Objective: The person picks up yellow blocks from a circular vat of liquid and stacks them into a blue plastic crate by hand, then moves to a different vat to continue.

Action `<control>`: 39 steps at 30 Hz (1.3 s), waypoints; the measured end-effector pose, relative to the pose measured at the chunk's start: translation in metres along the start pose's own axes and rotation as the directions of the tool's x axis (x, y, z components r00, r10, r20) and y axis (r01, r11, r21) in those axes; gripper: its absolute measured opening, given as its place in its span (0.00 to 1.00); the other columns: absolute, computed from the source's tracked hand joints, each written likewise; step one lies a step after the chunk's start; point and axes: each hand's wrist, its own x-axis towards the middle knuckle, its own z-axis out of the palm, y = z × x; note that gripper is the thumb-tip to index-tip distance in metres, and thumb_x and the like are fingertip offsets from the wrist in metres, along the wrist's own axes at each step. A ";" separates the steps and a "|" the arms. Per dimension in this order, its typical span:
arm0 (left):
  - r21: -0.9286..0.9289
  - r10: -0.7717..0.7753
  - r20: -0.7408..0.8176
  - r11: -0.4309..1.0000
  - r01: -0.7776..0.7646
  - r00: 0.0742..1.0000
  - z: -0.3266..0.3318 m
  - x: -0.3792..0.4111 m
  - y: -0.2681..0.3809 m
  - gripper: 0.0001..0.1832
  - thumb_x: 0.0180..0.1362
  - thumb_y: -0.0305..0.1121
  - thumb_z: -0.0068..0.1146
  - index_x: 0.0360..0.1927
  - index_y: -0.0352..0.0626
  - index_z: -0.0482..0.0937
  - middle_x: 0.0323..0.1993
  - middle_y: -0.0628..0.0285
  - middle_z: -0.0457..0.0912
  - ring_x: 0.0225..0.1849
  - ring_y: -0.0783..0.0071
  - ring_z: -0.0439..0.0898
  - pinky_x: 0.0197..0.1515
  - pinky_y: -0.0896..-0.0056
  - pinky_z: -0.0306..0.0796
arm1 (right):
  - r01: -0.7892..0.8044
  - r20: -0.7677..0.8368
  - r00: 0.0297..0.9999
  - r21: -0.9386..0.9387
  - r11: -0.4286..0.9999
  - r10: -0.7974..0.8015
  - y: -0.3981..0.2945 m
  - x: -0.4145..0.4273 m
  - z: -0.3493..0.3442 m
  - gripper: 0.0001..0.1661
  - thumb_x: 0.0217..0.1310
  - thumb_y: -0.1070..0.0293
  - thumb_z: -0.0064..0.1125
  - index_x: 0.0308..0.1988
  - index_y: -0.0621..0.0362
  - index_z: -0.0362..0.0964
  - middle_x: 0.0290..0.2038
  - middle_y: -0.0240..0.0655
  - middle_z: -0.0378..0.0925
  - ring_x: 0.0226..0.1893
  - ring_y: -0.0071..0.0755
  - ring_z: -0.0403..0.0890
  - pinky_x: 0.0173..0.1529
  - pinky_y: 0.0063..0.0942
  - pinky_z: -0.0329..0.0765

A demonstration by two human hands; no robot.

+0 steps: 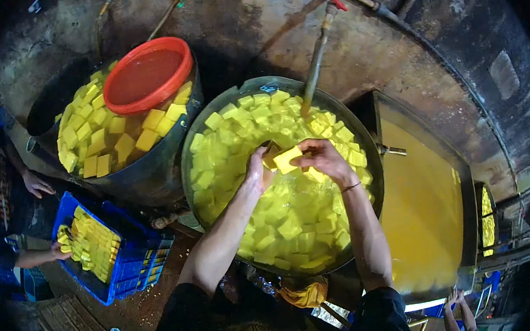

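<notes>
Many yellow blocks (243, 130), perhaps tofu, lie in yellowish liquid in a large round vat (188, 171) in front of me. Above the vat's middle, my left hand (261, 169) holds a yellow block (271, 155) that is partly hidden by its fingers and looks shadowed. Just beside it, my right hand (320, 157) grips a bright yellow block (288, 159) between thumb and fingers. The two blocks are close together; whether they touch is hard to tell. A metal pipe (316, 58) with a red valve handle reaches down into the far side of the vat.
To the left, a second vat (158, 174) holds yellow blocks and a red basin (146, 77). Below it, a co-worker's hand (60, 251) touches blocks in a blue crate (116, 289). A rectangular tank (468, 224) of yellow liquid stands right. Another person's hands (454, 297) show lower right.
</notes>
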 end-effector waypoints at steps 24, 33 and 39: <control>-0.393 0.260 -0.216 0.859 -0.328 0.941 0.021 -0.058 0.085 0.22 0.56 0.46 0.33 0.38 0.42 0.76 0.38 0.54 0.77 0.41 0.60 0.73 0.47 0.55 0.65 | -0.127 -0.124 0.992 -0.903 0.411 0.035 0.006 -0.010 -0.022 0.27 0.55 0.54 0.57 0.50 0.60 0.70 0.47 0.52 0.73 0.48 0.49 0.75 0.53 0.36 0.71; -0.420 0.385 -0.242 0.786 -0.454 0.891 -0.016 -0.078 0.124 0.23 0.55 0.46 0.34 0.39 0.41 0.76 0.41 0.55 0.77 0.44 0.58 0.72 0.50 0.54 0.63 | -0.046 -0.050 0.999 -0.982 0.185 -0.015 0.125 0.007 -0.039 0.09 0.51 0.72 0.45 0.33 0.62 0.71 0.36 0.50 0.75 0.33 0.52 0.76 0.33 0.44 0.73; -0.353 0.419 -0.234 0.804 -0.478 0.877 -0.016 -0.091 0.123 0.21 0.55 0.48 0.37 0.37 0.44 0.77 0.37 0.61 0.79 0.41 0.61 0.74 0.46 0.57 0.65 | 0.167 0.079 0.983 -0.028 0.986 -0.164 0.102 0.050 -0.066 0.11 0.55 0.71 0.50 0.36 0.65 0.74 0.28 0.35 0.77 0.30 0.24 0.72 0.33 0.28 0.73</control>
